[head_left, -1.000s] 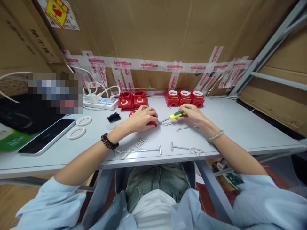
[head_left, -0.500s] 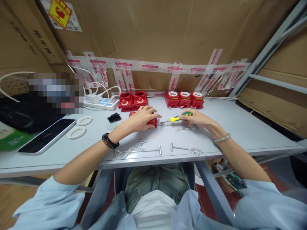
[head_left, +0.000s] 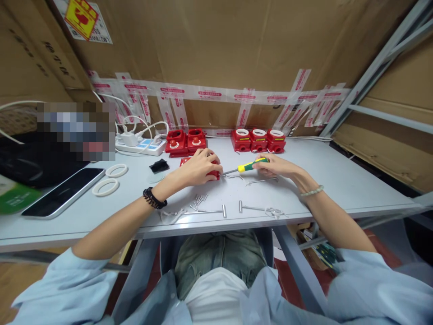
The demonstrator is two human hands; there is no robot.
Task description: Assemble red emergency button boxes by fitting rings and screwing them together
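My left hand (head_left: 203, 167) is closed over a red housing (head_left: 184, 161) lying on the table, and covers most of it. In my right hand (head_left: 270, 165) is a screwdriver (head_left: 248, 166) with a yellow and green handle, held nearly level. Its shaft points left, and the tip meets the right side of the red housing by my left fingertips. What the tip touches there is too small to tell. Just below the shaft lie small metal pieces with white ties. A thin metal rod (head_left: 262, 181) rests under my right hand.
Nearer the front edge lie several screws (head_left: 199, 202) and two T-shaped metal rods (head_left: 207, 211). Two open red housings (head_left: 176, 143) and three with white rings (head_left: 259, 141) line the back. At left are a phone (head_left: 64, 194), loose white rings (head_left: 106, 187), a black piece (head_left: 158, 166) and a power strip (head_left: 142, 146).
The screwdriver has shifted slightly left, its tip now against the red housing's side. My left fingers have drawn in closer round the housing. The whole view has shifted a little.
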